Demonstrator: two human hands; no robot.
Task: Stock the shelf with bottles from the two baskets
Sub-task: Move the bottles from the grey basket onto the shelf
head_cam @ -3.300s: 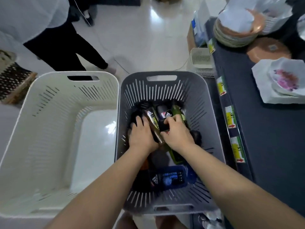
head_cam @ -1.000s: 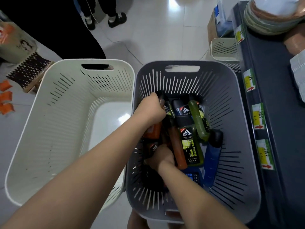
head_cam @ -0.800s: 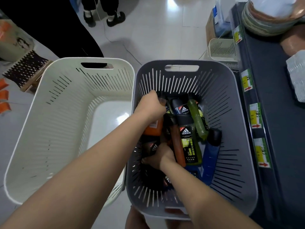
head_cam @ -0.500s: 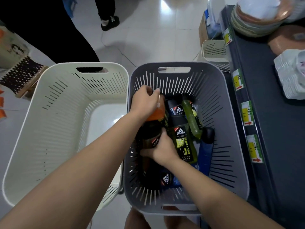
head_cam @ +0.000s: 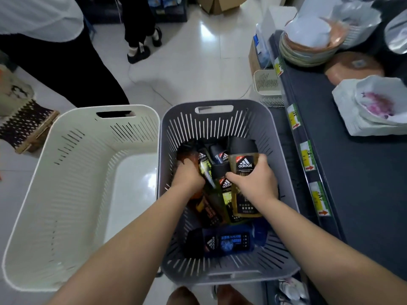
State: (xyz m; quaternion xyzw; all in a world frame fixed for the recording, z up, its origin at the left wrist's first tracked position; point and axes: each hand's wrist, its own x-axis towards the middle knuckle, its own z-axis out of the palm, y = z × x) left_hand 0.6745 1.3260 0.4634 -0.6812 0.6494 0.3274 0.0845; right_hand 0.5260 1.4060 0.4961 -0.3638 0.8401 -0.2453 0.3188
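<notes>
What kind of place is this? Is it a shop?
Probably a shop: yellow price tags run along the edge of the dark shelf, plates sit stacked on it, and the grey basket holds Adidas bottles waiting to be stocked.

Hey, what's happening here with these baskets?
A person is reaching both hands into the grey basket, which holds several bottles. The right hand grips an amber bottle with a black cap. The left hand holds a dark orange bottle near the basket's left wall. A blue bottle lies at the near end. No bottles show on the dark shelf at the right.
</notes>
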